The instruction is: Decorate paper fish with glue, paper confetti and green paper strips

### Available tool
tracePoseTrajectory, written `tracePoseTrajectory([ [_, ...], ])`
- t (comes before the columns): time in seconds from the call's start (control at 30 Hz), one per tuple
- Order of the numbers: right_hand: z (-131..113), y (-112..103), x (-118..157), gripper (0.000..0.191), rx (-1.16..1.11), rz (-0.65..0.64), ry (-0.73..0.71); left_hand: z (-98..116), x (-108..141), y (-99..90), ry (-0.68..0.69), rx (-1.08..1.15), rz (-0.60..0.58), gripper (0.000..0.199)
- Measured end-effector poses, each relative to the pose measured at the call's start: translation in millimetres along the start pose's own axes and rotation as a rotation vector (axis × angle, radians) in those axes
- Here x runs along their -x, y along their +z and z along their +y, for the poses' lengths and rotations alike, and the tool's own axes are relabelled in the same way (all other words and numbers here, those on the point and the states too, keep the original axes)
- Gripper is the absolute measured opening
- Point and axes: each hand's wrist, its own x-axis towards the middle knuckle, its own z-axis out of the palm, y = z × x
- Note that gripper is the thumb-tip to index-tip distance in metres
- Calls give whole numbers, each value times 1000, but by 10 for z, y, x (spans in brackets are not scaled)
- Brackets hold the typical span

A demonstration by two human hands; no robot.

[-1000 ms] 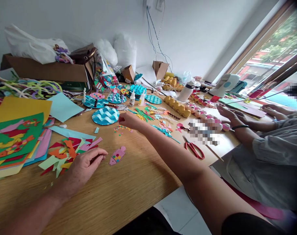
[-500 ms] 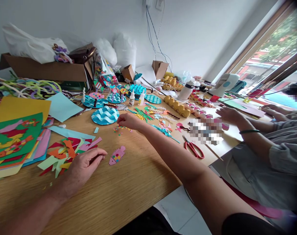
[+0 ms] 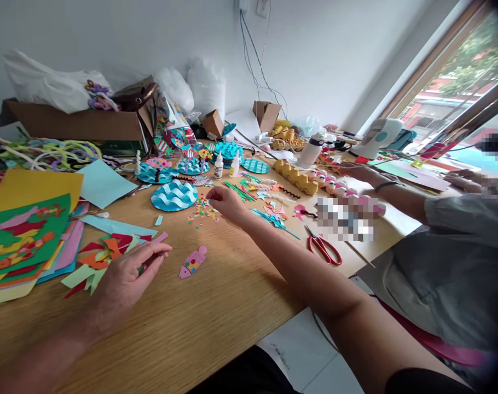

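Observation:
A pink paper fish (image 3: 192, 262) with coloured dots lies flat on the wooden table (image 3: 232, 306). Just left of it is my left hand (image 3: 129, 279), its thumb and fingertips close together; whatever may be between them is too small to make out. My right hand (image 3: 226, 203) is closed in a pinch at the right edge of a scatter of small paper dots (image 3: 202, 210), and its fingertips are too small to show what they hold. Behind the dots lies a blue wavy-patterned disc (image 3: 174, 195). Coloured paper scraps (image 3: 109, 251) lie beside my left hand.
Red-handled scissors (image 3: 323, 246) and a wooden stick (image 3: 359, 254) lie right of my right forearm. Two glue bottles (image 3: 218, 166) stand behind the dots. Stacked coloured paper (image 3: 31, 230) is at left. At right, another person's arm (image 3: 400, 197) reaches over egg-carton pieces (image 3: 296, 176).
My right hand has shifted slightly right, uncovering more of the dots. The other person's arm has reached farther back and left. The camera view has shifted slightly.

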Motion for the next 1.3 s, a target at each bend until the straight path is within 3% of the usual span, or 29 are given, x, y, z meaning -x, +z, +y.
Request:
tracePoseTrajectory([
  [0.2,60,-14,196,20,-74,154,-3,153,-528,-143,149,-205,-150,29],
  [0.37,155,-56,250,20,-128,248,-1,49,-1052,96,130,-369,-275,33],
  [0.5,238,-95,246,20,-134,273,-12,-99,-1273,312,78,-437,-390,29],
  [0.63,273,-75,244,20,-112,268,-60,-218,-1368,415,70,-457,-442,21],
  [0.83,249,-48,266,18,-92,277,-109,-329,-1421,423,47,-484,-486,14],
  [1.07,225,0,291,18,-102,244,-115,-346,-1397,362,15,-455,-487,21],
  [1.3,188,103,352,17,-87,217,-207,-336,-1397,453,83,-439,-504,18],
])
